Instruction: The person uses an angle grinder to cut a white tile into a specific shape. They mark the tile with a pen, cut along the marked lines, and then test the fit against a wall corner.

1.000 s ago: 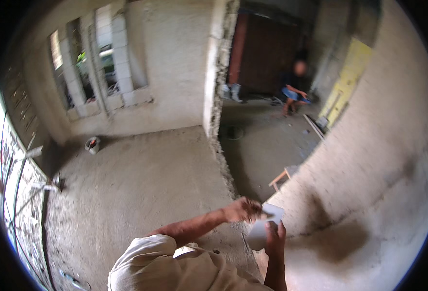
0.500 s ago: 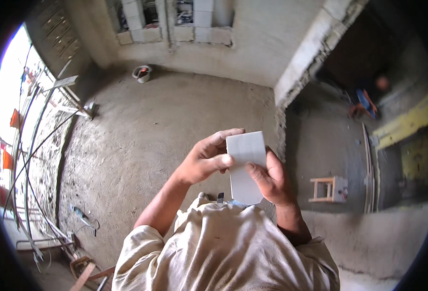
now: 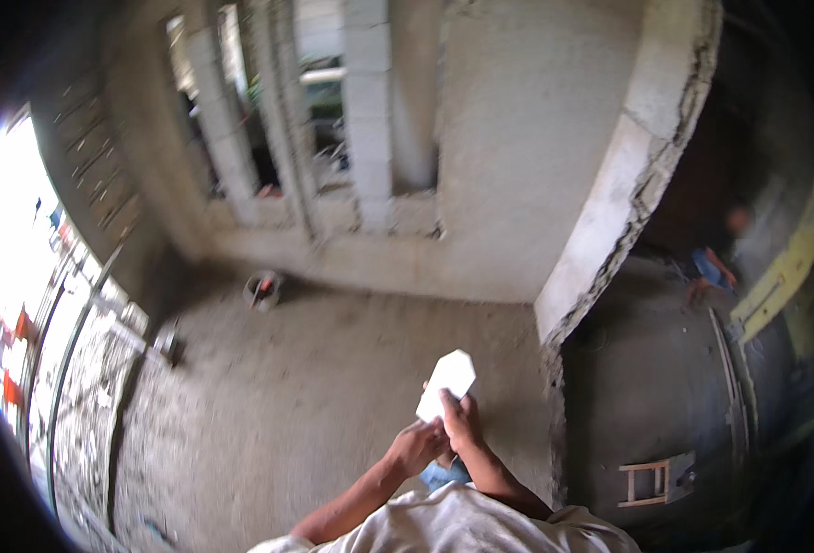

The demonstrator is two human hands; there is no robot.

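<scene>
A flat white tile (image 3: 447, 380), long and narrow with angled corners at its far end, is held out tilted in front of my body. My right hand (image 3: 462, 426) grips its near right part, the thumb lying on the face. Close beside it, my left hand (image 3: 415, 446) is closed with bent fingers at the tile's near end; part of its grip is hidden. Bright light washes out the tile's face.
A bucket (image 3: 263, 290) with something orange-red in it stands by the far wall. A rough broken wall edge (image 3: 554, 405) divides off the right-hand room, with a small wooden stool (image 3: 644, 481) and a blurred person (image 3: 715, 267). Bars (image 3: 68, 359) line the left side.
The view has tilted up toward the far wall. The tile has turned, its cut end now pointing away from me. My left hand has shifted from its upper left side to its near end.
</scene>
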